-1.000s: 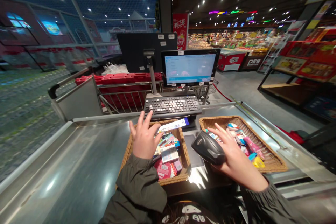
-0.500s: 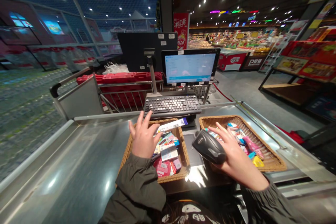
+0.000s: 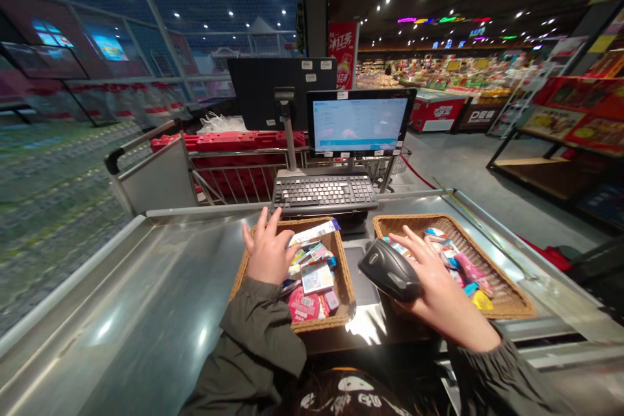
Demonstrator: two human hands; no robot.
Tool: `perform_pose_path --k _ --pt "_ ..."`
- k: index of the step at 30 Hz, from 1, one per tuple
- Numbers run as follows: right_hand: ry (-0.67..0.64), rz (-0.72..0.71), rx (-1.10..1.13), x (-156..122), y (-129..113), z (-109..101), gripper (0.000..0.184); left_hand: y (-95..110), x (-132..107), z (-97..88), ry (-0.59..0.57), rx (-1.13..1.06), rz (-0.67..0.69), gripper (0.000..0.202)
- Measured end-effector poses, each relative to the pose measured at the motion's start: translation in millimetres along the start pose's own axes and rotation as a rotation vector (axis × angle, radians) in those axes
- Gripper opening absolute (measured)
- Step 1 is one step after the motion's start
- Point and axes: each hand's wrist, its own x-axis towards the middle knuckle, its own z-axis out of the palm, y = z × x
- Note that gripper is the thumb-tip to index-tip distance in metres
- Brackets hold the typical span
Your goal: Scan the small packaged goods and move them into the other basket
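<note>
My left hand (image 3: 268, 257) is over the left wicker basket (image 3: 349, 296). Its thumb and index finger pinch one end of a long, narrow white packet (image 3: 312, 233) with a purple tip and a barcode on top; the other fingers are stretched out. Under it in the basket are a small white box (image 3: 316, 278), a round red package (image 3: 303, 305) and other small packs. My right hand (image 3: 431, 283) grips a black handheld barcode scanner (image 3: 390, 270), its head pointing left, between the two baskets. Most of its grip is hidden by the hand.
The right wicker basket (image 3: 507, 299) holds several small colourful packs. A keyboard (image 3: 324, 190) and a lit monitor (image 3: 361, 122) stand behind the baskets. A metal counter (image 3: 146, 299) stretches left. Beyond it is a trolley (image 3: 234, 175) with red crates.
The white packet has shifted slightly left and tilted, with its purple end now near the basket's rim. The scanner stays nearly where it was. The whole view has shifted a little.
</note>
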Motion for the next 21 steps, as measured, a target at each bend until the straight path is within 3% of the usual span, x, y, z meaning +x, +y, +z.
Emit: perform_pose_path --k 12,21 --pt "-0.039 0.014 0.020 4.6 -10.2 6.3 0.046 -29.2 -15.6 27.4 -0.063 0.060 -0.041 0.004" --pt "-0.045 0.011 0.055 10.1 -19.9 12.5 0.051 -60.2 -29.9 46.1 -0.253 0.128 -0.100 0.008"
